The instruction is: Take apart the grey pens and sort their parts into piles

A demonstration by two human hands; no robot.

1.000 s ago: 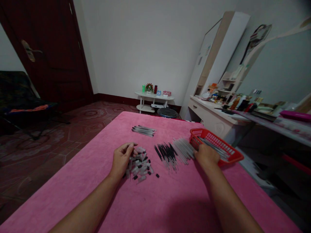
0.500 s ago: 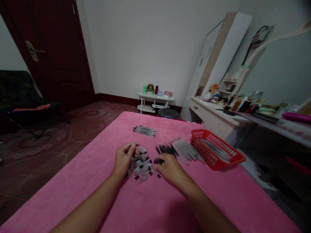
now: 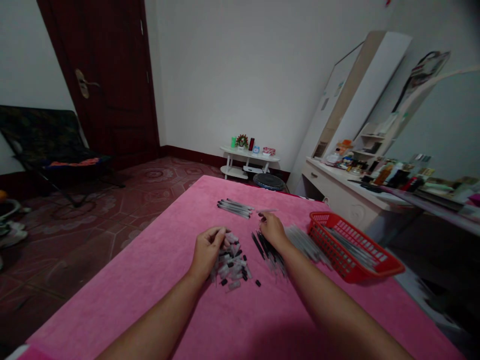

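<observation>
Pink cloth-covered table | left hand rested on heap of small grey and black plastic caps, fingertips bunched together | right hand above fanned black pen refills, fingers pinched on what seemed a thin clear barrel | red plastic mesh basket farther right

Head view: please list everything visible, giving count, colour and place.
Table cloth: one, pink, covers table.
Pen caps: a pile, grey and black, centre.
Refills: a pile, black, right of caps.
Clear barrels: a pile, beside basket.
Basket: one, red, table's right; holds more barrels.
Pens: small bundle, grey, far side.
Door: one, dark red, left.
Side table: one, white, by wall.
Left hand: on caps.
Right hand: over refills.
</observation>
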